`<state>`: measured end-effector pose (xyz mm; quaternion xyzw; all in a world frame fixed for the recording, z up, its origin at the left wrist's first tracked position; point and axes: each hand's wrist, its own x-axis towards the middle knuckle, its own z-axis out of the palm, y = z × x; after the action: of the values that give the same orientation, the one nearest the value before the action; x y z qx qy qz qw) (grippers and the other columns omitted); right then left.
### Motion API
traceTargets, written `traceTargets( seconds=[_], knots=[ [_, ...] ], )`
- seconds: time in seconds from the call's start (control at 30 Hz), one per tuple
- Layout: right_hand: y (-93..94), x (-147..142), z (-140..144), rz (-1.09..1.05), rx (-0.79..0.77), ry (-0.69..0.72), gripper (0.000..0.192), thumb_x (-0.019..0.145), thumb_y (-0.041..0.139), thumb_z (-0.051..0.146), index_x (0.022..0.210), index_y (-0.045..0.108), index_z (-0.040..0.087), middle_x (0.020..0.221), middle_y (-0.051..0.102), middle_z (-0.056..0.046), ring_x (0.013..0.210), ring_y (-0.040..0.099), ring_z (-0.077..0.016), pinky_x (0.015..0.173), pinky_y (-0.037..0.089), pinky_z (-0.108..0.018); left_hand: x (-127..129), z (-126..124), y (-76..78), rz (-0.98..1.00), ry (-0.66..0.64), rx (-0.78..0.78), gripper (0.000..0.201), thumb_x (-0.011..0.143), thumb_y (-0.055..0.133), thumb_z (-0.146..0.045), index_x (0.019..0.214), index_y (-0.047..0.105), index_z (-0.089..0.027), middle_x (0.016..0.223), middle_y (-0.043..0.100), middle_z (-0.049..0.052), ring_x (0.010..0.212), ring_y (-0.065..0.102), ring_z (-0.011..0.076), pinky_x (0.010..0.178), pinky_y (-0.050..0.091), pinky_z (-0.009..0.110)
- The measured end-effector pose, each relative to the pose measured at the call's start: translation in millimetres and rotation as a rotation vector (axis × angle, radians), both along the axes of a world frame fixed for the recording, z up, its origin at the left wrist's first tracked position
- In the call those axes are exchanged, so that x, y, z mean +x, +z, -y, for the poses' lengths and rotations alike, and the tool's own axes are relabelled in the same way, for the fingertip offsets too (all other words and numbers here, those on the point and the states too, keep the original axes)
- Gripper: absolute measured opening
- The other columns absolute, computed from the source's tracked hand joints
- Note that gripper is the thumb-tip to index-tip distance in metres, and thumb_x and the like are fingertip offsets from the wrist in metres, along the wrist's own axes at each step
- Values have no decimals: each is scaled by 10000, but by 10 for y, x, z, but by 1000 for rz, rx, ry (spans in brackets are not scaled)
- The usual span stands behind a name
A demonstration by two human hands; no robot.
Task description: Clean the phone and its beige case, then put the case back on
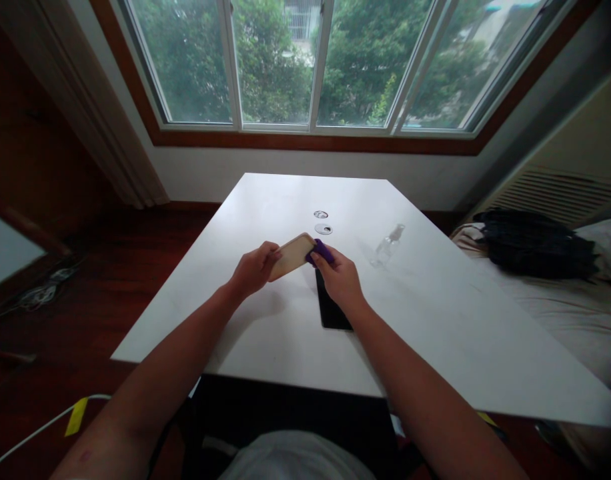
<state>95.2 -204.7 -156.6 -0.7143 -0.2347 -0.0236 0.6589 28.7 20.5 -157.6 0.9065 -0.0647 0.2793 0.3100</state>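
Note:
My left hand (256, 269) grips one end of a yellowed, translucent phone case (292, 257), tilted above the white table (265, 340). In my right hand (339, 275) is a folded purple cloth (321, 252), pressed against the case's other end. Under my right hand lies a black phone (330, 310), flat on the table and partly hidden by the hand and wrist. Beyond the case are two small round items, a dark-outlined ring (321, 215) and a pale disc (323, 229). A clear spray bottle (389, 245) is to the right of my hands.
The table's far edge faces a wall under a wide window (315, 67). On the right, a black bundle (538, 243) rests on a bed-like surface (535, 307). A white cable (30, 433) with a yellow tag runs along the lower left.

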Motion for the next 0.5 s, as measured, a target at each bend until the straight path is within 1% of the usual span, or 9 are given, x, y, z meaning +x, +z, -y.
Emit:
traceTargets(
  seconds=[0.1,0.13,0.2,0.27,0.33,0.4,0.43,0.47,0.5],
  knots=[
    [-22,-81,-101,-264,216,68,499,838,733,511,1178,690,149,1084,702,-97,986,688,-233,819,608,-382,-19,108,-13,-14,33,-28,312,1035,397,-472,1093,542,-202,845,664,29,700,622,161,635,418,268],
    [-22,-113,-134,-329,266,67,500,827,743,515,1143,694,131,1091,699,-108,992,687,-236,810,612,-374,-24,146,-13,-17,49,-34,315,1038,386,-475,1092,534,-202,839,661,29,695,623,164,631,416,269],
    [-18,-167,-189,-387,304,33,501,818,747,524,1082,703,100,1083,696,-127,997,684,-236,813,613,-360,-31,208,-7,-22,69,-49,316,1041,373,-478,1094,521,-204,840,662,28,698,631,167,626,417,268],
    [-11,-192,-215,-355,297,3,509,820,741,527,1074,697,89,1074,691,-134,996,679,-233,792,613,-335,-33,240,1,-28,78,-84,317,1041,370,-484,1100,513,-208,840,670,24,700,646,167,617,423,263],
    [3,-182,-199,-248,287,-53,584,813,753,498,1250,637,129,1109,673,-115,941,676,-206,730,612,-305,-31,239,7,-40,70,-137,318,1038,376,-493,1100,507,-210,830,681,19,700,665,167,605,432,255],
    [24,-157,-149,-108,248,-164,736,802,769,455,1447,500,225,1157,643,-87,824,654,-157,652,598,-276,-30,220,9,-54,40,-176,316,1034,385,-498,1089,501,-209,829,690,15,697,678,162,593,441,246],
    [38,-145,-118,-49,214,-219,763,805,765,446,1483,468,261,1161,634,-79,769,632,-138,622,589,-267,-31,210,9,-58,20,-189,313,1033,389,-497,1085,497,-208,829,693,13,692,681,158,588,444,240],
    [52,-136,-88,-5,170,-255,732,817,749,452,1477,488,272,1152,634,-77,732,613,-128,605,581,-263,-33,202,9,-59,1,-196,309,1033,393,-494,1084,493,-207,828,694,11,686,681,152,583,446,235],
    [65,-133,-63,19,126,-268,661,836,726,467,1438,545,263,1132,642,-77,711,601,-125,596,574,-262,-36,198,8,-58,-13,-199,304,1033,396,-489,1085,492,-205,821,693,7,675,678,147,579,446,230]
  ],
)
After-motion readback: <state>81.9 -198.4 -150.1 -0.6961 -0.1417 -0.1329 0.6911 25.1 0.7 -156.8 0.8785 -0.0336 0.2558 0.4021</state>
